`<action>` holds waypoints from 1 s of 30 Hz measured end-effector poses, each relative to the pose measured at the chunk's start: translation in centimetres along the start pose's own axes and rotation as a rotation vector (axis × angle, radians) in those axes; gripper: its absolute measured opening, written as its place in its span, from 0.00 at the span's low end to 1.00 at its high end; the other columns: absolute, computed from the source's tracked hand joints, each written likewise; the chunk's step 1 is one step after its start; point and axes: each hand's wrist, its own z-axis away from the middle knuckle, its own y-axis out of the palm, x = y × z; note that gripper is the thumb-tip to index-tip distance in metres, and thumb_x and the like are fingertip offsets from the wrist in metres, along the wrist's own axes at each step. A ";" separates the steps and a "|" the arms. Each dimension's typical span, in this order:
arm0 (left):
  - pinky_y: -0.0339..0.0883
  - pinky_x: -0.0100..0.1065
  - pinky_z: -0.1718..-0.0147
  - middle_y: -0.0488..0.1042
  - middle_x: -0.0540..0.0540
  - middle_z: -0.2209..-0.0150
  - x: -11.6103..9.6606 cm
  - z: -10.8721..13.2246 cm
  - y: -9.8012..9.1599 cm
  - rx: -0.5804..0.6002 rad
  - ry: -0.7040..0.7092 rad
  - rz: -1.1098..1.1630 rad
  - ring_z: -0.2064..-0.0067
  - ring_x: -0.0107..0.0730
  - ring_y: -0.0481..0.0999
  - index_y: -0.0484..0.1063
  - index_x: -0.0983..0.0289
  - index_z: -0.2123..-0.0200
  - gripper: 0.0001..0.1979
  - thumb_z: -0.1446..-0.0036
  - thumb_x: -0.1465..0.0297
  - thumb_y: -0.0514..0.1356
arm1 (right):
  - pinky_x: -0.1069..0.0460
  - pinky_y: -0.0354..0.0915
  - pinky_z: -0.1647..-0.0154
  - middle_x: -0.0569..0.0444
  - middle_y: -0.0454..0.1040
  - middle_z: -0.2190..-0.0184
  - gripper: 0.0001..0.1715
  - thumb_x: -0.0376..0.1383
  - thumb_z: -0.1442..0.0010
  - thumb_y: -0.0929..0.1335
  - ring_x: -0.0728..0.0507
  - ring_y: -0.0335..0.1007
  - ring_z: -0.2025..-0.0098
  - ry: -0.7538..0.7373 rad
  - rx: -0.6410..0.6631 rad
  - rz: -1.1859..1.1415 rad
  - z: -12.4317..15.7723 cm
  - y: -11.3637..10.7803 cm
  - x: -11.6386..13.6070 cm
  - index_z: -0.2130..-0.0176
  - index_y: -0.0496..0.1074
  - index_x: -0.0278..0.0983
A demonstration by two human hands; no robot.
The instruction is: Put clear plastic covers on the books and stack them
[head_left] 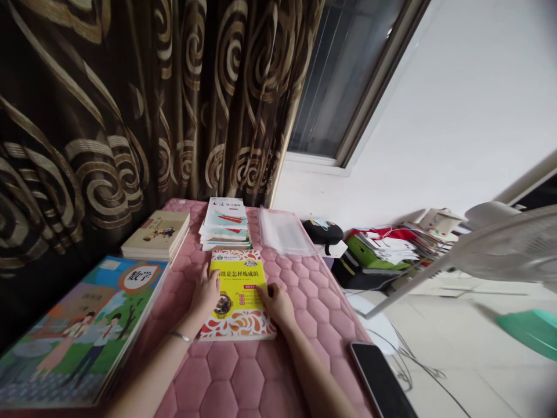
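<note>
A yellow and white paperback book (239, 296) with a red and orange leaf pattern lies face up on the pink quilted cover (221, 377). My left hand (206, 293) grips its left edge, a silver bracelet on that wrist. On the opposite edge, my right hand (279, 305) holds the book with the thumb by the cover's side; its other fingers are partly hidden. Just beyond the book is a stack of thin booklets (224, 223), a white one with Chinese characters on top. To their right lie clear plastic sleeves (285, 232).
At left are a stack of large math textbooks (82, 331) and a stack of beige books (156, 235). A phone (383, 377) rests at the right edge. Past that edge stand a white fan (513, 244) and piled papers (387, 247). A patterned curtain (174, 104) hangs behind.
</note>
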 end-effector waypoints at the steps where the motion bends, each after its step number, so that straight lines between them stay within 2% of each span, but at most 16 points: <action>1: 0.62 0.51 0.40 0.69 0.63 0.42 -0.7 0.8 -0.3 0.032 0.037 -0.014 0.39 0.49 0.67 0.76 0.63 0.59 0.13 0.40 0.74 0.52 | 0.49 0.69 0.64 0.45 0.80 0.62 0.20 0.48 0.38 0.63 0.39 0.77 0.62 -0.027 0.013 -0.088 -0.2 -0.1 -0.6 0.63 0.74 0.36; 3: 0.63 0.51 0.40 0.71 0.62 0.43 -2.5 3.0 -1.0 0.158 0.174 -0.037 0.40 0.48 0.69 0.77 0.62 0.59 0.12 0.39 0.72 0.53 | 0.50 0.70 0.64 0.46 0.81 0.63 0.18 0.45 0.40 0.63 0.39 0.77 0.62 -0.068 0.044 -0.240 -0.6 -0.3 -1.6 0.63 0.75 0.35; 5: 0.65 0.50 0.41 0.74 0.60 0.44 -4.1 5.3 -1.7 0.304 0.328 -0.028 0.42 0.47 0.71 0.76 0.61 0.52 0.14 0.41 0.69 0.57 | 0.50 0.71 0.63 0.48 0.81 0.63 0.20 0.45 0.40 0.62 0.39 0.77 0.61 -0.078 0.062 -0.298 -0.9 -0.4 -2.2 0.62 0.77 0.36; 8: 0.63 0.51 0.39 0.69 0.62 0.39 -5.7 7.8 -2.2 0.374 0.410 -0.039 0.38 0.50 0.67 0.69 0.62 0.43 0.28 0.47 0.65 0.65 | 0.50 0.72 0.62 0.48 0.82 0.62 0.21 0.45 0.40 0.61 0.39 0.77 0.60 -0.075 0.054 -0.329 -1.2 -0.2 -2.6 0.62 0.78 0.35; 9: 0.63 0.51 0.39 0.68 0.62 0.38 -5.8 8.2 -2.3 0.378 0.411 -0.046 0.37 0.50 0.67 0.68 0.61 0.42 0.29 0.48 0.66 0.65 | 0.49 0.72 0.62 0.48 0.82 0.62 0.21 0.45 0.40 0.62 0.39 0.77 0.60 -0.075 0.051 -0.339 -1.2 -0.1 -2.6 0.62 0.78 0.35; 13: 0.64 0.48 0.39 0.69 0.60 0.38 -5.6 8.1 -2.1 0.383 0.396 -0.051 0.38 0.45 0.68 0.69 0.60 0.42 0.25 0.44 0.69 0.61 | 0.50 0.71 0.61 0.48 0.81 0.61 0.21 0.44 0.42 0.62 0.39 0.77 0.60 -0.077 0.040 -0.372 -1.1 0.1 -2.7 0.61 0.78 0.35; 18: 0.65 0.45 0.40 0.71 0.58 0.39 -5.6 7.6 -2.2 0.396 0.373 -0.009 0.38 0.42 0.70 0.71 0.60 0.43 0.22 0.42 0.69 0.60 | 0.49 0.71 0.61 0.48 0.81 0.62 0.21 0.45 0.43 0.63 0.39 0.77 0.61 -0.074 0.026 -0.415 -1.0 -0.1 -2.8 0.62 0.79 0.36; 23: 0.65 0.42 0.40 0.74 0.58 0.43 -6.4 7.2 -3.0 0.440 0.244 0.096 0.40 0.37 0.71 0.74 0.61 0.47 0.18 0.37 0.69 0.54 | 0.48 0.70 0.63 0.47 0.81 0.64 0.24 0.49 0.46 0.64 0.39 0.76 0.63 -0.073 0.023 -0.490 -1.2 -0.1 -2.8 0.64 0.79 0.35; 27: 0.64 0.40 0.41 0.76 0.57 0.44 -7.2 6.7 -4.0 0.487 0.126 0.202 0.41 0.36 0.72 0.76 0.60 0.51 0.17 0.34 0.68 0.50 | 0.50 0.68 0.71 0.48 0.80 0.69 0.27 0.52 0.48 0.65 0.40 0.74 0.69 -0.052 0.028 -0.542 -1.1 0.0 -2.7 0.64 0.79 0.34; 30: 0.68 0.37 0.47 0.80 0.57 0.52 -7.5 6.5 -4.6 0.506 0.056 0.227 0.48 0.35 0.77 0.77 0.60 0.61 0.19 0.33 0.65 0.46 | 0.52 0.63 0.77 0.49 0.79 0.72 0.28 0.53 0.49 0.65 0.43 0.70 0.74 -0.032 0.034 -0.571 -1.0 0.0 -2.7 0.64 0.79 0.34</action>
